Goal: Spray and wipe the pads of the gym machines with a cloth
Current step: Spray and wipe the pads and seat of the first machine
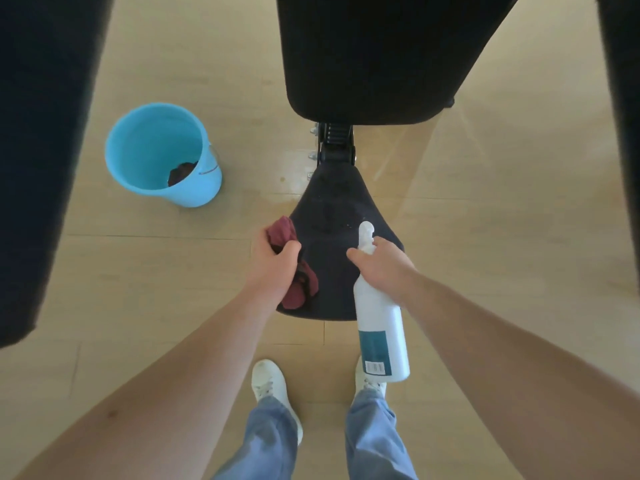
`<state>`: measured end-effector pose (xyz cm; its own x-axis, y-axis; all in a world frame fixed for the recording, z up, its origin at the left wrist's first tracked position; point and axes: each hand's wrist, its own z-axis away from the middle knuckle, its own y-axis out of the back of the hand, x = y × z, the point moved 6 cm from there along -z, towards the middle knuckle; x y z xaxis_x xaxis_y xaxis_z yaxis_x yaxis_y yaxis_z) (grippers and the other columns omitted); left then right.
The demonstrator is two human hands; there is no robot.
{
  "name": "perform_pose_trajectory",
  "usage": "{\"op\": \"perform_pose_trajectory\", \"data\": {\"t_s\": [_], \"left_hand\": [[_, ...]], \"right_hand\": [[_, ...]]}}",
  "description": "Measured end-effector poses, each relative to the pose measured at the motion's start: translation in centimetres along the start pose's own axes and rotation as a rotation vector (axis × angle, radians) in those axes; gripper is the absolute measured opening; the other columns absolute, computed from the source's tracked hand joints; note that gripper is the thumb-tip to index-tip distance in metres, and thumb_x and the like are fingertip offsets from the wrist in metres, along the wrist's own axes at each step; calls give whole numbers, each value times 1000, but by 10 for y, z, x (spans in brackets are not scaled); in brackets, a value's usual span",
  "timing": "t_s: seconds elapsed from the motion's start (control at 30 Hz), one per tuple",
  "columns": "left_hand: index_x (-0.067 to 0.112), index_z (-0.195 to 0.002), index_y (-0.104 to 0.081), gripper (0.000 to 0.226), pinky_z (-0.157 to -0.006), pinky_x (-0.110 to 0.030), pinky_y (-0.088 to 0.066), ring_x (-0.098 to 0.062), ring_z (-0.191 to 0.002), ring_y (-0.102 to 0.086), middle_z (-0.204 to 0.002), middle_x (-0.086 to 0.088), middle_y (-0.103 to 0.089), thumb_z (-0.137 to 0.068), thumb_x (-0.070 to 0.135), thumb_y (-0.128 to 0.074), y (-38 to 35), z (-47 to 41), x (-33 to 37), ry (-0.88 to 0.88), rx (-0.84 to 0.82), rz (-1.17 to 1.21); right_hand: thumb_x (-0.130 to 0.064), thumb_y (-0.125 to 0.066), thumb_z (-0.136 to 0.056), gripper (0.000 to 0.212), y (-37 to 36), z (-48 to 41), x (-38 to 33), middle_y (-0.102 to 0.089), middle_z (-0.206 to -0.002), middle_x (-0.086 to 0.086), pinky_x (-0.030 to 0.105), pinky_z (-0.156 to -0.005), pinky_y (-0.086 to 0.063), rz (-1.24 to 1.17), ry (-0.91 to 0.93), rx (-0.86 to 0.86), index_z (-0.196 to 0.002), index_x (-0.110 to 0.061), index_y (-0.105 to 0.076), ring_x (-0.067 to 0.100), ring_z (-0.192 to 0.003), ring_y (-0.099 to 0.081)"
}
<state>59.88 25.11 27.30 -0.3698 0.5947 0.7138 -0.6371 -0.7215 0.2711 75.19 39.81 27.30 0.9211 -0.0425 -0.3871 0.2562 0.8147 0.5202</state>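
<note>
A black triangular seat pad [332,216] lies below me, with wet spray spots on its far part. Above it stands a large black back pad [374,53]. My left hand [275,263] grips a dark red cloth [294,285] at the seat's left edge. My right hand [382,263] holds a white spray bottle [379,327] by its neck, with the nozzle pointing away from me over the seat and the bottle body hanging toward my feet.
A light blue bucket [152,147] with a dark cloth inside stands on the wooden floor to the left. Dark machine parts [45,150] rise at the left and right edges. A black bracket [336,143] joins the two pads. My white shoes stand just below the seat.
</note>
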Motion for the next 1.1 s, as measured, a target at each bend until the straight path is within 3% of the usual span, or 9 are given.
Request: {"op": "perform_pose_trajectory", "data": {"t_s": [0.07, 0.2, 0.27, 0.37, 0.5, 0.67, 0.8, 0.93, 1.1], "left_hand": [[25, -122, -54, 30, -75, -29, -49, -13, -96, -63, -110, 2, -63, -93, 24, -62, 2, -1, -3, 4, -3, -22], [27, -124, -53, 34, -90, -38, -53, -13, -99, -64, -111, 5, -64, -91, 24, -64, 6, -2, -5, 1, -1, -46], [28, -123, -53, 33, -92, -38, -52, -12, -100, -63, -111, 6, -64, -92, 25, -64, 7, -1, -7, 0, 2, -53], [27, -122, -53, 32, -90, -37, -53, -12, -99, -64, -109, 6, -64, -92, 26, -63, 11, 4, -11, 17, 25, -58], [28, -118, -53, 29, -89, -39, -55, -15, -97, -65, -107, 5, -65, -91, 27, -64, 18, 12, -20, 22, 36, -98], [28, -120, -53, 33, -86, -38, -55, -16, -96, -66, -106, 5, -65, -89, 20, -61, 24, 23, -23, 10, 40, -71], [30, -125, -50, 46, -74, -36, -57, -20, -92, -67, -109, 1, -64, -83, 12, -56, 13, 37, -21, -1, -66, -84], [37, -127, -50, 50, -90, -47, -59, -20, -99, -66, -112, 5, -62, -80, 19, -54, -4, 47, -18, -25, -127, -141], [39, -125, -52, 39, -94, -48, -57, -13, -100, -64, -109, 13, -64, -89, 27, -55, -18, 45, -19, -62, -99, -199]], "right_hand": [[-40, -50, -98, 28, 9, -2, 5, -55, -91, -2, 30, -60, -41, -10, -37, 53, -114, -17, -49, 15, -76, -54], [-38, -48, -99, 27, 18, 0, 13, -56, -89, 5, 29, -56, -37, 44, -76, 68, -105, -13, -52, 16, -70, -51], [-43, -49, -98, 31, 11, 4, 12, -59, -91, 6, 31, -61, -45, 88, -20, -2, -109, -14, -53, 18, -76, -57], [-47, -55, -97, 35, -11, 15, 9, -65, -107, 5, 38, -84, -53, 112, 89, -184, -120, -21, -56, 21, -95, -64], [-48, -56, -97, 30, -44, 32, -3, -62, -97, 2, 32, -75, -50, 286, 204, -309, -107, -19, -56, 18, -85, -61], [-48, -55, -97, 29, -57, 46, 3, -59, -93, 0, 29, -66, -46, 285, 204, -311, -106, -22, -51, 16, -79, -57], [-47, -52, -98, 29, -40, 54, 34, -56, -84, 0, 29, -60, -40, 298, 117, -244, -91, -18, -52, 15, -72, -53], [-44, -53, -97, 25, -6, 58, 65, -57, -86, 2, 31, -57, -39, 169, 20, -108, -93, -20, -51, 17, -70, -53], [-42, -51, -99, 28, 20, 54, 74, -61, -90, 5, 30, -58, -41, 130, -13, -46, -103, -15, -55, 18, -69, -53]]}}
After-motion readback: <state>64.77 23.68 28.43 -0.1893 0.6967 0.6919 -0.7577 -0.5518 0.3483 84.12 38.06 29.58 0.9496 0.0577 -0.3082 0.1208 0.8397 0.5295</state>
